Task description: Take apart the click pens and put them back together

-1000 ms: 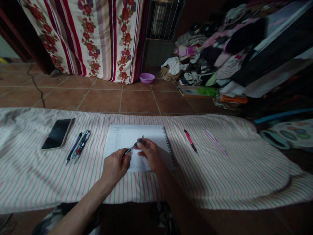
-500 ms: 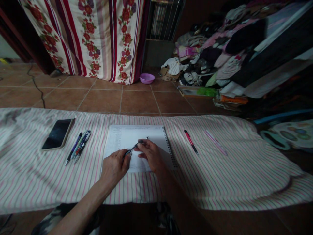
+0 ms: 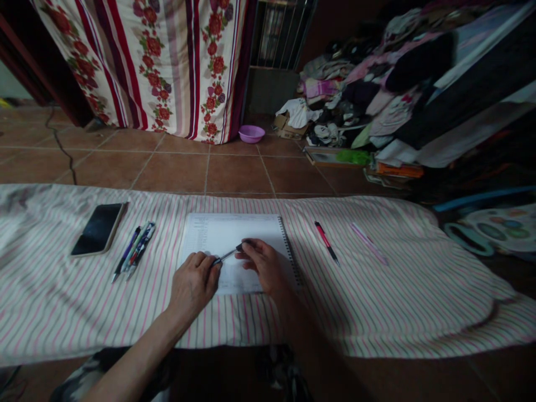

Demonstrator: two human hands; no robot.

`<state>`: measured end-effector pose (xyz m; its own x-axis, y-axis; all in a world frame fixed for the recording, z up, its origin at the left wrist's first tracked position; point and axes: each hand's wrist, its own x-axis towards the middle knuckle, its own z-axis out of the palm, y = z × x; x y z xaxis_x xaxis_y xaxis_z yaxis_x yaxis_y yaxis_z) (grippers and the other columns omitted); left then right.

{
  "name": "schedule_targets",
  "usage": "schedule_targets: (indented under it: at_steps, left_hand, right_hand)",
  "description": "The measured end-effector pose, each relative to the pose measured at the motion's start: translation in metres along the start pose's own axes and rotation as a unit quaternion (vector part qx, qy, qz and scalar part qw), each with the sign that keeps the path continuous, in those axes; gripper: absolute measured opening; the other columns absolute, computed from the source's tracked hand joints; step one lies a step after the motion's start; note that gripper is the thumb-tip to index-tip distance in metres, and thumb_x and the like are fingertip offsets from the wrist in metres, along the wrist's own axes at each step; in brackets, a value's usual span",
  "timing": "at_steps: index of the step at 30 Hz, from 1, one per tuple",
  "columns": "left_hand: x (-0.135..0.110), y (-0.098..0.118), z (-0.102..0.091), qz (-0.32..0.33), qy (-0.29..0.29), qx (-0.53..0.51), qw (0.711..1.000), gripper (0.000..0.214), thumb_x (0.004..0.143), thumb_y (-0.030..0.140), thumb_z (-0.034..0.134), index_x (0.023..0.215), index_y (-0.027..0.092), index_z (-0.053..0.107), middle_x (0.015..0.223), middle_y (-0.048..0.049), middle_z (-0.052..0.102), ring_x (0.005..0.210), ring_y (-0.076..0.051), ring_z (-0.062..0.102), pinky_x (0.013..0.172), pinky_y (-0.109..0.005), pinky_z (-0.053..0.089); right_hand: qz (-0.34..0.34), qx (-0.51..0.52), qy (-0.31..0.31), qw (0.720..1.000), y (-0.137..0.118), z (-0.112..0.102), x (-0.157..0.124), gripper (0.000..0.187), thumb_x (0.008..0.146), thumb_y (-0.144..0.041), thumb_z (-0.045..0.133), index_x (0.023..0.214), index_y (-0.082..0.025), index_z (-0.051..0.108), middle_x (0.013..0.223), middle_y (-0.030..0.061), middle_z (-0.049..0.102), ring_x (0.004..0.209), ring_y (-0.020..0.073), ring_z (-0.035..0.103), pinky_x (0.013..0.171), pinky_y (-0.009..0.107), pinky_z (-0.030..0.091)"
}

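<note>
Over a spiral notebook (image 3: 234, 226) with a mostly white page, both hands work on a pen (image 3: 228, 255). My left hand (image 3: 193, 279) closes around its dark lower-left end, thumb and fingers together. A thin, light-coloured stem shows between the hands. My right hand (image 3: 262, 262) pinches the black section (image 3: 240, 246) at the other end. To the right of the notebook lie a red and black pen (image 3: 326, 242) and a pale pink pen (image 3: 369, 243). Several pens (image 3: 134, 251) lie side by side on the left.
A phone (image 3: 99, 229) lies at the left on the striped cloth (image 3: 377, 312). Beyond are a tiled floor (image 3: 176, 170), a purple basin (image 3: 251, 133), a floral curtain (image 3: 176, 67) and a heap of clothes (image 3: 355, 89). A palette-like tray (image 3: 505, 229) is at the right.
My hands have drawn slightly apart, and more of the thin stem shows between them. The small shiny bit seen above my right fingers no longer shows. The other pens have stayed put.
</note>
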<state>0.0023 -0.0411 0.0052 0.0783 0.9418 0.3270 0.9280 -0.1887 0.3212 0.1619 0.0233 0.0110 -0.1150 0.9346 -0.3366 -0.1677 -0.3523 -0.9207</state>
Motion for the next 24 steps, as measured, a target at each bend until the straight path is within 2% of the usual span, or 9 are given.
schedule_targets:
  at_steps: [12, 19, 24]
  left_hand:
    - [-0.003, -0.009, 0.001, -0.006, -0.005, -0.003, 1.000, 0.028, 0.089, 0.030, 0.039, 0.095, 0.014, 0.060, 0.085, -0.0077, 0.059, 0.082, -0.021, 0.054, 0.072, -0.033, 0.046]
    - [-0.003, -0.013, -0.001, -0.009, 0.004, 0.022, 1.000, 0.027, 0.089, 0.031, 0.040, 0.096, 0.015, 0.061, 0.084, -0.0076, 0.059, 0.082, -0.021, 0.053, 0.072, -0.034, 0.046]
    - [0.004, -0.017, -0.003, -0.026, 0.008, 0.056, 0.998, 0.025, 0.087, 0.030, 0.043, 0.093, 0.015, 0.062, 0.087, -0.0082, 0.059, 0.084, -0.023, 0.051, 0.073, -0.036, 0.046]
  right_hand:
    - [0.039, 0.043, 0.016, 0.998, 0.000, -0.006, 0.005, 0.027, 0.063, -0.034, 0.071, 0.082, -0.017, 0.060, 0.071, 0.0013, 0.067, 0.065, 0.0132, 0.066, 0.042, 0.016, 0.039]
    - [0.029, 0.049, 0.017, 0.998, 0.002, -0.006, 0.007, 0.027, 0.062, -0.033, 0.071, 0.081, -0.018, 0.061, 0.076, 0.0020, 0.068, 0.064, 0.0139, 0.066, 0.039, 0.016, 0.035]
    - [0.047, 0.066, 0.027, 0.996, -0.002, -0.007, 0.007, 0.023, 0.062, -0.028, 0.070, 0.079, -0.016, 0.061, 0.073, 0.0009, 0.067, 0.061, 0.0110, 0.064, 0.037, 0.015, 0.032]
